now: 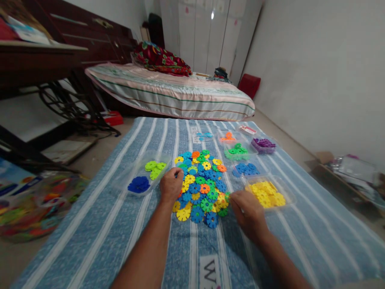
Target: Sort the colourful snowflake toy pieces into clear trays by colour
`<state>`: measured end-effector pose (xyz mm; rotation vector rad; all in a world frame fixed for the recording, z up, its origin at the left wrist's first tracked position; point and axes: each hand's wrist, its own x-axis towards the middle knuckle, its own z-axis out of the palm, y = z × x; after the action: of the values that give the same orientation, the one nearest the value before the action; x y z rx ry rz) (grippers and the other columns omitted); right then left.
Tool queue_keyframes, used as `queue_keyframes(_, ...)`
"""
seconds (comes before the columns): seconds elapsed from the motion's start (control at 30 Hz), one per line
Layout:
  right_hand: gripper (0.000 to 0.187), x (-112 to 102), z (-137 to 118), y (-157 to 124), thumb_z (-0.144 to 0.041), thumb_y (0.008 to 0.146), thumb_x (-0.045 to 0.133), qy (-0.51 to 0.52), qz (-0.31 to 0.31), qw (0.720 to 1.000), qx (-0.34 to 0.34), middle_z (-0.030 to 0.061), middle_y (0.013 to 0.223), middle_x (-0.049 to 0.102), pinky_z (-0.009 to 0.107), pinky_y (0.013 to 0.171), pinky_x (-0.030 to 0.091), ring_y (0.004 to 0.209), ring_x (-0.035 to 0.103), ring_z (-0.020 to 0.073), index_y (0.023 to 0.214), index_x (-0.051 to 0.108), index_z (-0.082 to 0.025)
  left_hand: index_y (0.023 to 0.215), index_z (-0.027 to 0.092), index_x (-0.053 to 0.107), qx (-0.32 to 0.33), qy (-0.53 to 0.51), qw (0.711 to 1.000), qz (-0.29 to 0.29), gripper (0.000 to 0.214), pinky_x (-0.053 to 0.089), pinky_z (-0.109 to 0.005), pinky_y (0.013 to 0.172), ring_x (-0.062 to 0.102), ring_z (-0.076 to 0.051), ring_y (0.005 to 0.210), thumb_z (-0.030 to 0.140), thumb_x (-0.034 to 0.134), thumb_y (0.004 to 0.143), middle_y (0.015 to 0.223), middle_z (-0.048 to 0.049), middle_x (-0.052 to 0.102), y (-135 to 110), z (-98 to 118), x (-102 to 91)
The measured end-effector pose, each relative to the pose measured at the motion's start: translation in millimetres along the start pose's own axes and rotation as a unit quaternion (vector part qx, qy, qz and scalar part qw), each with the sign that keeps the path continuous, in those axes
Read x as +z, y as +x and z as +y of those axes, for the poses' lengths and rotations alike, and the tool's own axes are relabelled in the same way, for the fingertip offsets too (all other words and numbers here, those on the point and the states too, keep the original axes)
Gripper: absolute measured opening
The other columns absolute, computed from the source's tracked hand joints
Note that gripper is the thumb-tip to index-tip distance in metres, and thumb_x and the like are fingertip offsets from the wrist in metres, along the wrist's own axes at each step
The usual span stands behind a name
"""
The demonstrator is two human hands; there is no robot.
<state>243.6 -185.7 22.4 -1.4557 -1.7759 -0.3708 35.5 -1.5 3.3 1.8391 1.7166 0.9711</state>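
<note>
- Left hand (171, 184) is sitting curled narrow, left of frame center; I cannot tell whether it is holding anything.
- Flower discs (194, 188) are lying heaped, lower center.
- Right hand (247, 210) is sitting narrow beside a green disc (227, 196), lower right; its hold is staying unclear.

The piled discs (205, 188) are blue, yellow, green and orange, the cloth (102, 220) blue with white stripes.

I'm standing in a bedroom in somebody's home, because I can see a big bed (186, 95) with a bunched-up red flowery blanket (164, 60) and tall pale cupboards (203, 44) behind it.
</note>
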Motion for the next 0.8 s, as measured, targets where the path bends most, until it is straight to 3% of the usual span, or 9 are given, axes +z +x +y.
queue_keyframes(0.17,0.016,-44,40,-1,-0.025,0.093,0.055,-0.177,0.065,0.981,0.048,0.0087,0.082,0.071,0.035,0.078,0.050,0.078,0.065,0.0208,0.086,0.068,-0.018,0.085,0.021,0.071,-0.003,0.003,1.000,0.000,0.024,0.047,-0.024,0.076,0.065,-0.017,0.082,0.033,0.050,0.081,0.085,-0.0021,0.073,-2,1,1.9)
queue_keyframes(0.27,0.018,-50,46,-7,-0.030,0.093,0.055,-0.198,0.075,0.975,0.066,0.0101,0.085,0.072,0.036,0.078,0.051,0.080,0.066,0.0223,0.088,0.068,-0.017,0.084,0.021,0.070,-0.003,0.004,1.000,-0.003,0.023,0.047,-0.024,0.075,0.065,-0.016,0.081,0.032,0.050,0.082,0.083,-0.0013,0.073,-3,1,2.2)
queue_keyframes(0.37,0.013,-35,26,-12,-0.026,0.093,0.055,-0.102,0.044,0.992,0.052,0.0075,0.086,0.071,0.033,0.078,0.053,0.081,0.067,0.0192,0.090,0.067,-0.019,0.084,0.021,0.070,0.003,0.000,1.000,-0.004,0.023,0.047,-0.024,0.075,0.065,-0.016,0.081,0.031,0.050,0.082,0.084,-0.0015,0.073,-4,1,1.9)
queue_keyframes(0.5,0.016,-3,-11,-14,-0.022,0.093,0.051,0.015,-0.051,0.997,0.050,0.0066,0.089,0.070,0.030,0.076,0.054,0.083,0.065,0.0176,0.092,0.066,-0.021,0.084,0.021,0.070,0.011,0.005,1.000,-0.006,0.023,0.046,-0.024,0.077,0.064,-0.016,0.081,0.031,0.049,0.082,0.085,-0.0018,0.073,-4,1,0.9)
queue_keyframes(0.63,0.017,22,-26,-9,-0.023,0.093,0.049,0.036,-0.094,0.993,0.067,0.0085,0.094,0.068,0.032,0.077,0.053,0.087,0.063,0.0193,0.093,0.066,-0.021,0.084,0.022,0.070,0.008,0.010,1.000,-0.005,0.024,0.046,-0.025,0.077,0.064,-0.016,0.081,0.031,0.049,0.082,0.084,-0.0018,0.072,-4,0,0.7)
queue_keyframes(0.8,0.019,39,-22,-2,-0.026,0.090,0.052,0.008,-0.117,0.988,0.105,0.0109,0.103,0.066,0.037,0.084,0.051,0.096,0.060,0.0231,0.102,0.064,-0.019,0.084,0.021,0.070,0.002,-0.002,1.000,-0.003,0.024,0.047,-0.025,0.077,0.065,-0.017,0.082,0.032,0.049,0.081,0.084,-0.0023,0.072,-3,-1,1.2)
